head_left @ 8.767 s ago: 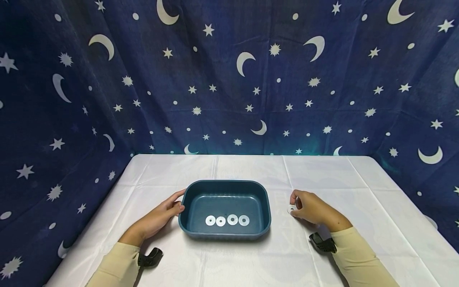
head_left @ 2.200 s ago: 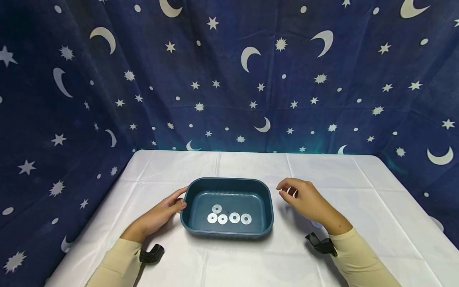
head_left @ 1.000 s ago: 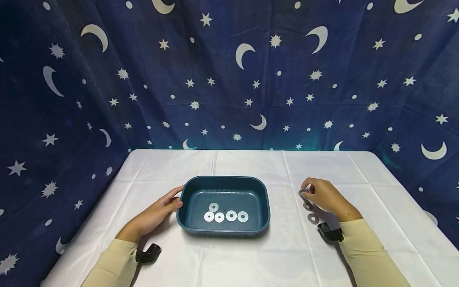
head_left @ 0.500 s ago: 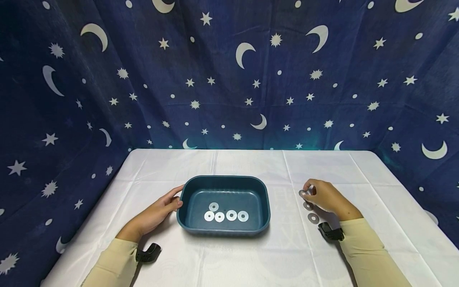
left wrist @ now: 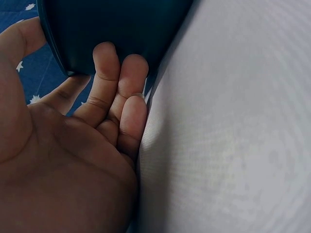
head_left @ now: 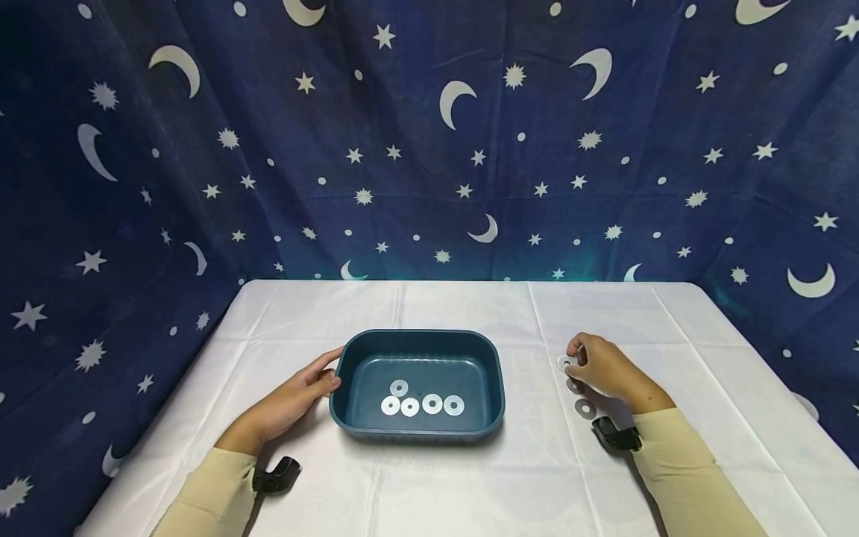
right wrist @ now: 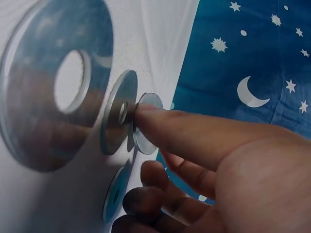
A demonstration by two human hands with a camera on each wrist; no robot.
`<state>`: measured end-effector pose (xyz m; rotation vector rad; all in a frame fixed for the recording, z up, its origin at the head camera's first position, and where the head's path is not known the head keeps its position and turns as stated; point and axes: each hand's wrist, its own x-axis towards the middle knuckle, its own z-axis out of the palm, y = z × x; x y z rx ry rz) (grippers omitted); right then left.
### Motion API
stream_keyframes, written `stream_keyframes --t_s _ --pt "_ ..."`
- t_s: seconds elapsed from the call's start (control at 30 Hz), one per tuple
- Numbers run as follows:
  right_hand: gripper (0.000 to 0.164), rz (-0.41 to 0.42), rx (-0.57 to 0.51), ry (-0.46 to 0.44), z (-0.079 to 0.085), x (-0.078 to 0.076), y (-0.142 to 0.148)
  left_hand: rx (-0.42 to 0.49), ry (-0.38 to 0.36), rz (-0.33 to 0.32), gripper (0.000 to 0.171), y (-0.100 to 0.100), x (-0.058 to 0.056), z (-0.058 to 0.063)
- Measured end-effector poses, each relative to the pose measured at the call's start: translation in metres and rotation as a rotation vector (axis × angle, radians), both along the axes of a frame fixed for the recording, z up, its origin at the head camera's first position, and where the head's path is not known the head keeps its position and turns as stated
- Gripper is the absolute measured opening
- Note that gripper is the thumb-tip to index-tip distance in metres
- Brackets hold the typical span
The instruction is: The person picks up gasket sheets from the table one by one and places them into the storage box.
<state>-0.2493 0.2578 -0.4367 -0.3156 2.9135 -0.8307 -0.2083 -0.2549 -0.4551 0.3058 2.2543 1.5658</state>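
A dark teal rectangular plastic bin sits mid-table with several flat metal washers lying on its floor. My left hand holds the bin's left wall. In the left wrist view its thumb is at the rim and its curved fingers press the outer side. Right of the bin, my right hand pinches a washer between thumb and index finger; the index fingertip is mostly hidden behind it. Beside that hand lie more washers, a nearer one and one close to the fingers. Another washer shows below the fingers in the right wrist view.
A white cloth with fold creases covers the table. Behind it and on the sides hangs a dark blue curtain with moons and stars. Black wrist mounts are worn on both forearms.
The bin gained one washer between the first two frames. Since 2.2 seconds ago my right hand moved right from the bin to the loose washers; the pinched washer now looks brighter. My left hand stays put.
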Motion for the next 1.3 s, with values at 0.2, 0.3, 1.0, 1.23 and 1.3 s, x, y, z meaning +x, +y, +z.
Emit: stream_keyframes --t_s 0.2,0.3,1.0,1.23,1.3 --pt "0.02 -0.012 0.012 -0.021 0.003 0.002 -0.003 0.006 -0.003 0.004 0.06 0.0 0.0 -0.001" --pt "0.018 0.0 0.0 -0.027 0.003 0.002 -0.004 0.006 -0.007 0.009 0.059 0.0 0.0 -0.002" --pt "0.017 0.108 -0.037 0.138 0.026 0.016 -0.03 0.006 -0.001 0.008 0.058 0.001 0.0 0.0" --pt "0.02 0.152 -0.103 0.19 0.039 0.028 -0.046 0.001 -0.002 0.006 0.058 0.001 0.001 0.0" --pt "0.02 0.173 -0.122 0.205 0.041 0.03 -0.052 -0.001 0.0 0.006 0.058 0.0 0.001 0.0"
